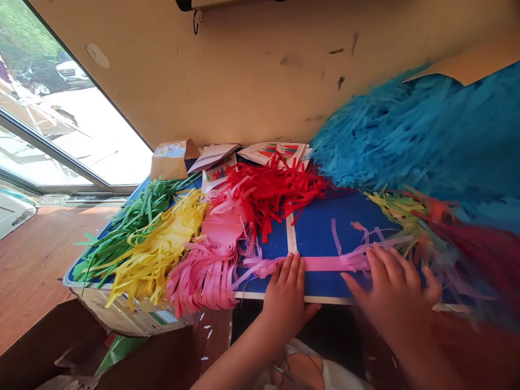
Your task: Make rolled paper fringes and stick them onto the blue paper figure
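My left hand (286, 290) lies flat at the near edge of a blue board (320, 233), its fingertips resting on a pale pink paper strip (320, 264). My right hand (392, 276), blurred by motion, sits with spread fingers over the strip's right end, among lilac fringe strands (357, 254). Neither hand grips anything. A pink cut-paper fringe (207, 276) hangs over the board's edge left of my left hand. Red strips (268, 189), yellow strips (154, 249) and green strips (130, 222) lie further left and back.
A large, blurred mass of blue paper fringe (406, 135) rises at the right, with multicoloured strips (406, 225) below it. Printed papers (272, 154) and a cardboard box (174, 160) stand behind the board. A wall is behind, a window is left, and a wooden floor lies below.
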The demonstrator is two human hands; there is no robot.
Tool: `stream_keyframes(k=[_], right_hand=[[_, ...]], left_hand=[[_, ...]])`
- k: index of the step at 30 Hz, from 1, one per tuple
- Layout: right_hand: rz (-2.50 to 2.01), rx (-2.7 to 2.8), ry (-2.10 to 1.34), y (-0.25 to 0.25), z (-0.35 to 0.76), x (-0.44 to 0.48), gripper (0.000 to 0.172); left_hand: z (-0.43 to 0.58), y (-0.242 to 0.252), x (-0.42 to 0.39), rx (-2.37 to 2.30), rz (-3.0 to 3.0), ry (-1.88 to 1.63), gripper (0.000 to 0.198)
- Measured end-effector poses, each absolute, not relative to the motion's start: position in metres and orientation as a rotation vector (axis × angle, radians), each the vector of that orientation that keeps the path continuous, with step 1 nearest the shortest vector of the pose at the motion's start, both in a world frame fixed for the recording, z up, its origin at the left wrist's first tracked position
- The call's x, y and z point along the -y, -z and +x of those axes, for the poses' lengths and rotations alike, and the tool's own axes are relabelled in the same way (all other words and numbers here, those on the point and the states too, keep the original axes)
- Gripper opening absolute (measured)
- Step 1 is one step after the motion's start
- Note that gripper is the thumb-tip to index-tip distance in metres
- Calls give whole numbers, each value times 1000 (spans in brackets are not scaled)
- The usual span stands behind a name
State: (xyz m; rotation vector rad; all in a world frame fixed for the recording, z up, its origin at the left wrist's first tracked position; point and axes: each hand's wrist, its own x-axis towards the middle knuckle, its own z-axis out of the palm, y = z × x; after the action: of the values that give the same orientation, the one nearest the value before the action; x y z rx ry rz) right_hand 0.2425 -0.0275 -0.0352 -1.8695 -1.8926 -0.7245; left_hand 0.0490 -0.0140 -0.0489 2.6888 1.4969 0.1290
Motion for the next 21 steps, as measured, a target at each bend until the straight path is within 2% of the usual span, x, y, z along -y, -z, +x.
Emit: stream_keyframes(k=[2, 4, 9, 12, 15, 21], right_hand=[[-1728, 1942, 642, 32, 230, 27, 29], [-1570, 2116, 487, 36, 220, 24, 21], [-1408, 2331, 470, 52, 220, 19, 27], [-1374, 2376, 538, 52, 225, 21, 29], [-1334, 2395, 578, 49, 227, 21, 28], [-1348, 2401, 409, 47, 228, 16, 19]], left_hand=[[48, 50, 16, -1498, 2701, -149, 76], [47, 49, 20, -1512, 2708, -172, 76], [45, 45, 30, -1549, 2729, -291, 66], [52, 39, 24, -1500, 2790, -384, 41], [61, 32, 8, -1373, 2849, -293, 15], [59, 22, -14, -1182, 2908, -74, 8]])
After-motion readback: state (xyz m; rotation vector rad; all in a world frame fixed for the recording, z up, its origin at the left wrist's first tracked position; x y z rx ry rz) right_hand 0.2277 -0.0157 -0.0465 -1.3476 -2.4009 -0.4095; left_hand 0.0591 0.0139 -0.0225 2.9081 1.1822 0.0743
